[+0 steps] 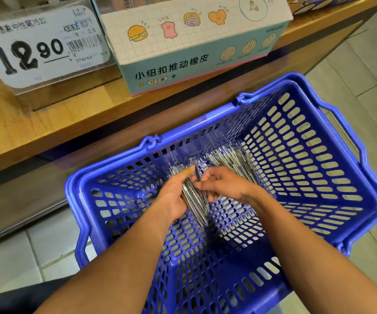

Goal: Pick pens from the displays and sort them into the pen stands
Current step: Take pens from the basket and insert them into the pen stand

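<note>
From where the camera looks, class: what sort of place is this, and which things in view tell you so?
Most likely a stationery shop. A white price tag reading 12.90 stands on the wooden shelf beside a pastel cardboard eraser box, and a blue plastic shopping basket below holds loose pens.

Fingers of the left hand point(174, 196) are hidden behind the bundle of pens point(194, 200); bundle count cannot be told, barrels merge. The single dark pen point(197, 174) is partly covered by the right hand point(221, 184). The loose pens point(233, 160) on the far basket floor are blurred and partly covered by the right wrist. The near end of the blue basket point(319, 155) is cut by the bottom edge. The price tag point(40, 44) is clipped at left, small print unreadable. The eraser box point(194, 41) is cut off at top.
</note>
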A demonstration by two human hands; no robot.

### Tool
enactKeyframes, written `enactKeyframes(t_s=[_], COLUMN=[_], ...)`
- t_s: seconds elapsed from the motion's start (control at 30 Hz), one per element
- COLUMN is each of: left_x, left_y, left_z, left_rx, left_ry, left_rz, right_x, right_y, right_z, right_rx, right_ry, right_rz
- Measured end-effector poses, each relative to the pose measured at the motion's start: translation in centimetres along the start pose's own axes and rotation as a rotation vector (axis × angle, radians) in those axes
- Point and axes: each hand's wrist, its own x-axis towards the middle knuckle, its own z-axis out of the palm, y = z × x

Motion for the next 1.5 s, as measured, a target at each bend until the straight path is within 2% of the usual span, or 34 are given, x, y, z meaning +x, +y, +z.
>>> enactKeyframes(t_s=[0.17, 0.3, 0.37, 0.43, 0.5, 0.6, 0.73, 0.9, 1.0, 1.07, 1.1, 1.2, 1.27, 1.37, 1.43, 1.5], left_x=[0.3, 0.6, 0.8, 0.8, 0.7, 0.7, 0.8, 0.9, 1.0, 1.0, 1.0, 1.0, 1.0, 1.0, 0.9, 0.6], left_y=[-0.1, -0.1, -0.2, -0.2, -0.2, -0.2, -0.3, -0.3, -0.4, -0.4, -0.4, -0.5, -0.6, -0.8, -0.8, -0.8], left_z=[-0.2, -0.3, -0.3, -0.3, -0.3, -0.2, -0.4, -0.4, -0.4, -0.4, -0.4, -0.5, -0.5, -0.3, -0.1, 0.1], left_rx=[0.077, 0.112, 0.092, 0.066, 0.06, 0.051, 0.06, 0.076, 0.085, 0.092, 0.094, 0.093, 0.065, 0.044, 0.051, 0.076], left_ry=[0.035, 0.087, 0.104, 0.11, 0.11, 0.11, 0.119, 0.134, 0.138, 0.148, 0.152, 0.168, 0.181, 0.17, 0.15, 0.126], left_rz=[0.009, 0.015, 0.04, 0.06, 0.066, 0.065, 0.075, 0.073, 0.078, 0.074, 0.072, 0.069, 0.073, 0.07, 0.043, 0.014], right_x=[0.1, 0.3, 0.8, 1.4, 1.6, 1.7, 2.3, 2.4, 2.4, 2.3, 2.2, 1.1, -0.1, -1.4, -2.1, -2.4], right_y=[0.1, 0.4, 1.4, 3.3, 5.4, 7.1, 7.2, 7.0, 6.7, 6.2, 6.0, 4.4, 3.2, 2.0, 1.6, 1.6], right_z=[1.7, 0.6, -0.8, -2.3, -3.1, -2.7, -1.6, -1.4, -1.7, -1.9, -2.0, -1.5, -1.0, -0.2, 0.8, 1.8], right_rx=[-0.048, -0.024, -0.041, -0.196, -0.542, -0.787, -0.982, -0.9, -0.884, -0.789, -0.677, -0.092, 0.115, 0.167, 0.053, -0.065], right_ry=[-0.07, -0.015, 0.104, 0.342, 0.507, 0.518, 0.517, 0.552, 0.501, 0.415, 0.37, 0.181, 0.016, -0.165, -0.241, -0.247], right_rz=[-0.045, -0.051, 0.0, 0.094, 0.224, 0.345, 0.322, 0.322, 0.349, 0.354, 0.342, 0.272, 0.232, 0.202, 0.172, 0.134])
